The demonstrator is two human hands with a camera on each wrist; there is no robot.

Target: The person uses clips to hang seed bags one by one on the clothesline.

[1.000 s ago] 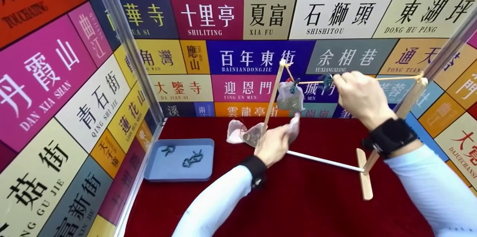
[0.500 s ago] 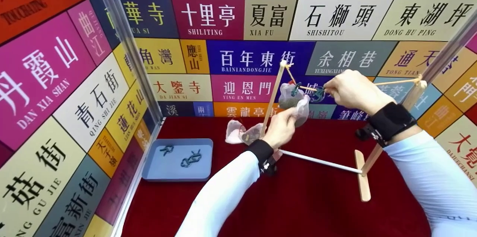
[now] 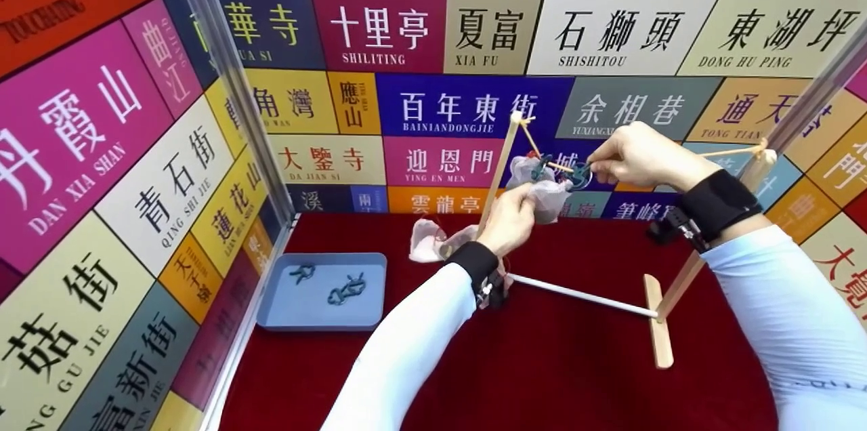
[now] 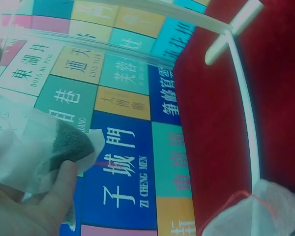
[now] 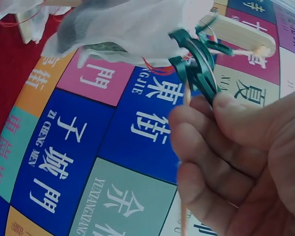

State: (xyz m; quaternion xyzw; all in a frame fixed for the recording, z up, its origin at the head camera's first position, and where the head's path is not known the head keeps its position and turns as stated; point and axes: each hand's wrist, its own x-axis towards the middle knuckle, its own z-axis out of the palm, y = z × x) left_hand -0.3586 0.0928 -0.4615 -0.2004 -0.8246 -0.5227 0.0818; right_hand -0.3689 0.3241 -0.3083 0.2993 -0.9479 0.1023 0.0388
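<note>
The bag (image 4: 32, 145) is sheer cloth, the clip (image 5: 202, 64) smooth plastic, the post (image 3: 502, 167) matt wood.

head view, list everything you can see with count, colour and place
Mesh bags: at least three, whitish, one in the left hand, one hanging at the cord, the rest beside the stand
Clips: several, green, one in the right hand, one at the hanging bag, others in the tray
Tray: one, blue, left
Stand: one, pale wood, white rod low across it
Cord: one, tan, across the top
Cloth: one, dark red, underneath
Sign panels: many, multicoloured, walls
Sleeves: two, pale blue, arms
Hands: two, bare, centre
</note>
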